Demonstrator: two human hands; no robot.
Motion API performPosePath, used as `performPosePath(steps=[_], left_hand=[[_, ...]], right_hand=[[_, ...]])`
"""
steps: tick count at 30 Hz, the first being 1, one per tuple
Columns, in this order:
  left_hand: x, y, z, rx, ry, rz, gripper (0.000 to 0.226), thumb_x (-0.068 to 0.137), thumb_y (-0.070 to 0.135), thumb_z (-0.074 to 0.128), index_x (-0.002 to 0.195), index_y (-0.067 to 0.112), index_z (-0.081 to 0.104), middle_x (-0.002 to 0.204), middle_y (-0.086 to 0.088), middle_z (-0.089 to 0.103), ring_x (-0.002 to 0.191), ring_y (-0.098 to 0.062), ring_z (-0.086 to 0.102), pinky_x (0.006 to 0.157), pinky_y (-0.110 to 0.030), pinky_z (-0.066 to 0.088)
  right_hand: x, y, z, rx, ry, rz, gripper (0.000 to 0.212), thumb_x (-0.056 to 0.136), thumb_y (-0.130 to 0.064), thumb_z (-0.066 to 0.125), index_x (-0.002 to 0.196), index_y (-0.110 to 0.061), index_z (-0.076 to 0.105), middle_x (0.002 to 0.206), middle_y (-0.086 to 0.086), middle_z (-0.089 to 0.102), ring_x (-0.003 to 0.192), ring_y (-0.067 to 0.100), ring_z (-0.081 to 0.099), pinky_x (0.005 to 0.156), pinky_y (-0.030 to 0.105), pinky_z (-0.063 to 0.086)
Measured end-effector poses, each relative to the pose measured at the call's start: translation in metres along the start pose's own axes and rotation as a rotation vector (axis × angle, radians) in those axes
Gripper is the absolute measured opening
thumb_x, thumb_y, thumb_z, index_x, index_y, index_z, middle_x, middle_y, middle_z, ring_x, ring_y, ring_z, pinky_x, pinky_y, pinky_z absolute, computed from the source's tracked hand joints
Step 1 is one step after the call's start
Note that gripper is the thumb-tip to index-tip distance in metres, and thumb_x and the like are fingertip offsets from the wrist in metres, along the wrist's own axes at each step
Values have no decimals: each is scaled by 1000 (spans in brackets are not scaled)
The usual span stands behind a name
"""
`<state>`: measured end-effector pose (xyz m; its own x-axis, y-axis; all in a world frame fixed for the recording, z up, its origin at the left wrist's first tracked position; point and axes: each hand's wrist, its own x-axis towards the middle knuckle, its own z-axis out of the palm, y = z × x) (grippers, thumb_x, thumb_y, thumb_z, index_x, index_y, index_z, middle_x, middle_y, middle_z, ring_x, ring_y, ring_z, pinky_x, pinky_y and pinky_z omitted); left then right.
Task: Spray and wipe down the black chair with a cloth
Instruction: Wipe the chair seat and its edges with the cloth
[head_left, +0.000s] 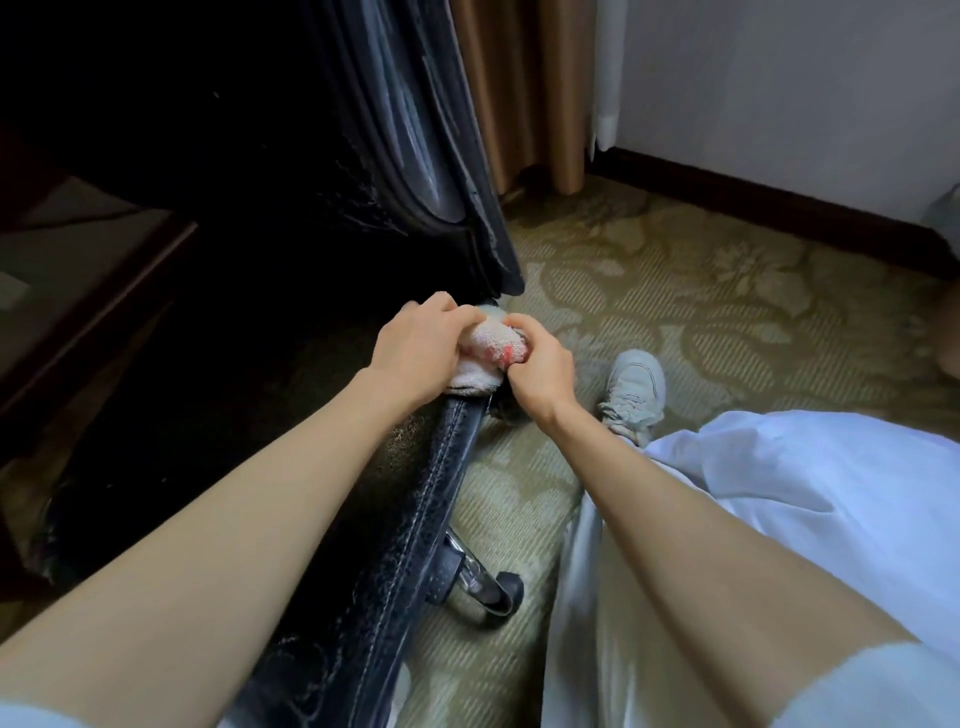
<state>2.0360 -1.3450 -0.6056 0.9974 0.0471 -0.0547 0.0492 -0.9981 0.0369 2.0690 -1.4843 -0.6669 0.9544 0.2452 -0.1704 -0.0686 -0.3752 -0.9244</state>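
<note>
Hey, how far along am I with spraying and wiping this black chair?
Nothing looks clearly finished, and no spray bottle is in view. In hand: the left hand and right hand both grip the white cloth on the far end of the black chair's stitched edge. Left, probably: the backrest, which shows pale streaks.

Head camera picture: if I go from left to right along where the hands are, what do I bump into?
First the left hand, then the cloth, then the right hand, and last the grey shoe.
</note>
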Motion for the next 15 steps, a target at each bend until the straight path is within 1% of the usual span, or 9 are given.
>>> performPosePath(steps=[5,9,13,15], left_hand=[[-6,2,0,-19,4,-16,45,90,18,52,132,33,53,118,0,54,98,-28,52,86,-44,47],[-14,2,-4,-20,-25,-35,45,90,18,52,132,34,53,117,2,54,100,-26,53,84,-42,48],[-31,1,-7,-18,-52,-29,44,91,19,51,132,35,53,118,3,53,99,-25,54,82,-42,49],[-44,3,-8,-11,-57,-30,45,91,18,51,132,35,53,120,3,53,99,-26,54,80,-42,50]], right_hand=[[-4,0,4,15,28,11,54,78,5,45,120,-26,61,112,1,67,107,22,57,87,26,38],[-13,-4,3,25,20,13,53,78,5,45,116,-28,63,107,0,68,102,21,57,84,26,38],[-32,-4,7,45,31,11,56,77,8,45,118,-26,63,114,0,66,106,22,57,90,29,41],[-44,-3,9,39,24,18,57,77,8,45,119,-26,62,118,0,65,109,21,56,90,28,39]])
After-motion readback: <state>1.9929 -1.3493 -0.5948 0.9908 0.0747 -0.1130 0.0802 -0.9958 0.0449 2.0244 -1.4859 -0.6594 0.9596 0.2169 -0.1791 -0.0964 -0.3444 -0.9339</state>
